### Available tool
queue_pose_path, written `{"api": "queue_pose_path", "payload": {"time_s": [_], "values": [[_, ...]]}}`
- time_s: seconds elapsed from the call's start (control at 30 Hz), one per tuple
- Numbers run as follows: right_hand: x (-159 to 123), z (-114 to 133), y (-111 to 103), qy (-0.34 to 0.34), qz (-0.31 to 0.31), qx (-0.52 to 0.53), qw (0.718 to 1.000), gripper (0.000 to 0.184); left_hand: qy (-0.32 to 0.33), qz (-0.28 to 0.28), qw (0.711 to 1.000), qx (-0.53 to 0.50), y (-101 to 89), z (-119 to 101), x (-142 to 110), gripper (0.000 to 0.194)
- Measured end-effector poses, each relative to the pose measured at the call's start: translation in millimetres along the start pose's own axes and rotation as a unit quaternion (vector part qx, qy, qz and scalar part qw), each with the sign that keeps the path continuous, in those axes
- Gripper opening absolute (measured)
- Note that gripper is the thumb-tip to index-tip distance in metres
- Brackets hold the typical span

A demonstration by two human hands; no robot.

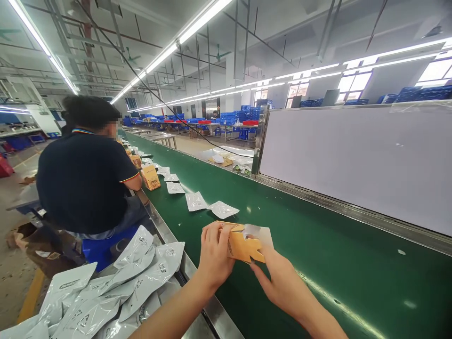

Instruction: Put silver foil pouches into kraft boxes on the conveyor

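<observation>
Carton (pixel 240 245): small tan box, held over green belt (pixel 318 263), open end up.
Left hand (pixel 213 256): grasps carton side, steadying it.
Right hand (pixel 282 282): pinches flap and white pouch (pixel 259 233).
Pouches (pixel 116 282): piled at left, within reach.

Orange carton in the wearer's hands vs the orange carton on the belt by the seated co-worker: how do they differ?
The small orange cardboard carton in hand is held off the green conveyor belt by the left hand and right hand; the small orange cardboard carton on the belt stands alone. The held one lies tilted, flaps open, a white pouch at its mouth; the standing one is upright and looks closed. Both share colour and dark print.
</observation>
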State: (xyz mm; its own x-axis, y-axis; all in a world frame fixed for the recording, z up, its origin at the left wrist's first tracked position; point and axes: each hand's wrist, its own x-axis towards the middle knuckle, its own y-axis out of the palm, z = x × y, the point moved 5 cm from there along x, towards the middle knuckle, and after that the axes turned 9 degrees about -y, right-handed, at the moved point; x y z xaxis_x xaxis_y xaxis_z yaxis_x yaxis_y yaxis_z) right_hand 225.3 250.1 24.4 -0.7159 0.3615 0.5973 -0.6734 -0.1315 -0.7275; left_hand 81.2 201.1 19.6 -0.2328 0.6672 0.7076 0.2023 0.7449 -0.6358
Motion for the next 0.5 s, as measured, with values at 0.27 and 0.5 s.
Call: {"api": "queue_pose_path", "payload": {"time_s": [0.27,0.5], "values": [[-8,-3,6,0.101,0.141,0.319,0.932,0.039,0.01,0.061,0.991,-0.116,16.1,-32,-30,0.062],[-52,-51,-48,0.15,0.036,0.062,0.986,0.032,-0.086,0.305,0.933,-0.171,36.7,-48,-42,0.109]]}}
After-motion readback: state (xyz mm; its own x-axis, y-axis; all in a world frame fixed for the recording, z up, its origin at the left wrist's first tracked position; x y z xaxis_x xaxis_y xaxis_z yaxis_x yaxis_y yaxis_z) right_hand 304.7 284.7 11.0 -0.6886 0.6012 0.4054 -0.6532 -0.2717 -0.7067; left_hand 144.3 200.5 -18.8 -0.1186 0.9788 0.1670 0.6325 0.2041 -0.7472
